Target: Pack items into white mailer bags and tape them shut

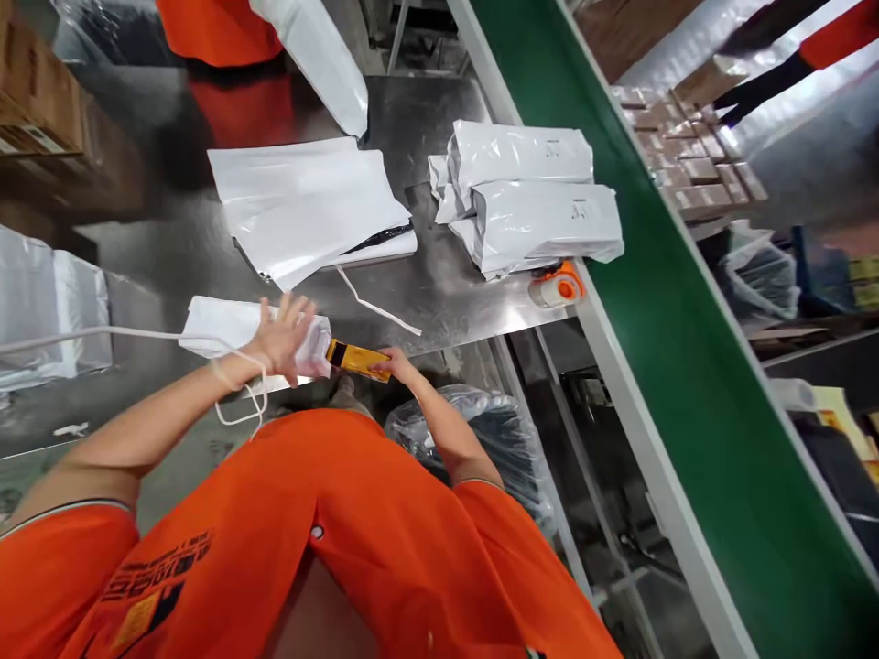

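A white plastic package (223, 320) lies near the front edge of the metal table. My left hand (285, 337) rests over its right part with the fingers spread. At the package's right end is a yellow and black handheld device (357, 359), and my right hand (393, 364) is closed around its right end. Behind them lie flat white plastic bags (309, 197). Two filled white packages (549, 220) sit together at the table's right side. A white cord (377, 311) trails out below the flat bags.
A green conveyor belt (659, 302) runs diagonally along the right. An orange and white tape roll (558, 286) sits at the table corner. Wrapped white stacks (55, 302) and cardboard boxes (41, 82) stand left. Another person's orange clothing (220, 32) shows across the table.
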The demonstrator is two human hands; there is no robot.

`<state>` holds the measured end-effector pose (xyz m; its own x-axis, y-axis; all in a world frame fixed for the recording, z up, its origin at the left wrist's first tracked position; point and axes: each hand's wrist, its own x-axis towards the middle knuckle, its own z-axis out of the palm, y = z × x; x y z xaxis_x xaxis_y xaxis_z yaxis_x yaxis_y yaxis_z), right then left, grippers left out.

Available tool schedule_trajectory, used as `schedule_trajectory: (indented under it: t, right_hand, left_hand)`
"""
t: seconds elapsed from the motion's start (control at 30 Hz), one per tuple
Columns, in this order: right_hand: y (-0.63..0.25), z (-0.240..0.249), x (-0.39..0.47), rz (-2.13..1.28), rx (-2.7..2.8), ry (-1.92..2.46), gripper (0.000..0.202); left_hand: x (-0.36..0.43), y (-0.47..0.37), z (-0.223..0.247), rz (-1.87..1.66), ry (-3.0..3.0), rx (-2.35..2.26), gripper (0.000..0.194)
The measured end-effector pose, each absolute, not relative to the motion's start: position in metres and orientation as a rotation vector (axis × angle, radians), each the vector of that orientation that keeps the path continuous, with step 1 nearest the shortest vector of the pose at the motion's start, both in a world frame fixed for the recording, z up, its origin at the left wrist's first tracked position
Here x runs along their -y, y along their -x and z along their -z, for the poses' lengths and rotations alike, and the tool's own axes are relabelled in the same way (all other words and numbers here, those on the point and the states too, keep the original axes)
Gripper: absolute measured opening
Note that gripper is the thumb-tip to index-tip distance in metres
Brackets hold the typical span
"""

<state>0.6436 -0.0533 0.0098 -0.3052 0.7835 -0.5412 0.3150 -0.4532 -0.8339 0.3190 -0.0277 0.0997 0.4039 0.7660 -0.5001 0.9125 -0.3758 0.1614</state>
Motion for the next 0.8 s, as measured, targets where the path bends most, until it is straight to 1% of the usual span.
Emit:
schedule_trajectory:
  t: [0.03,0.1,0.17,0.23,0.3,0.33,0.53,0.7,0.8]
  right_hand:
    - [-0.645,-0.008,0.052,-1.838,1.364,1.604,0.033]
    - [-0.65,-0.006,0.051,-1.869,1.343,1.639,0.025]
    - [-0.658,-0.005,0.048,-1.882,1.35,1.652,0.021]
    - [-0.665,-0.004,0.041,-1.886,1.368,1.652,0.02]
    - [-0.672,-0.004,0.031,-1.89,1.389,1.647,0.021]
    - [-0.675,-0.005,0.025,-1.888,1.401,1.645,0.022]
    - [-0.704,-0.006,0.013,-1.858,1.447,1.659,0.027]
    - [-0.728,-0.007,0.031,-1.839,1.394,1.661,0.038]
    - [-0.723,-0.005,0.045,-1.868,1.338,1.663,0.036]
  left_hand:
    - [0.031,-0.342,-0.097,0.466,-2.256,-1.404,0.163]
    - [0.036,-0.374,-0.091,0.393,-2.243,-1.446,0.151]
    - [0.041,-0.385,-0.086,0.336,-2.231,-1.513,0.139]
    - [0.046,-0.385,-0.083,0.338,-2.231,-1.539,0.141]
    - [0.051,-0.384,-0.083,0.363,-2.253,-1.551,0.145]
    - [0.052,-0.384,-0.083,0.366,-2.27,-1.561,0.144]
    - [0.052,-0.387,-0.077,0.25,-2.258,-1.612,0.123]
    - [0.047,-0.394,-0.074,0.192,-2.189,-1.723,0.109]
    - [0.046,-0.4,-0.081,0.16,-2.135,-1.765,0.1]
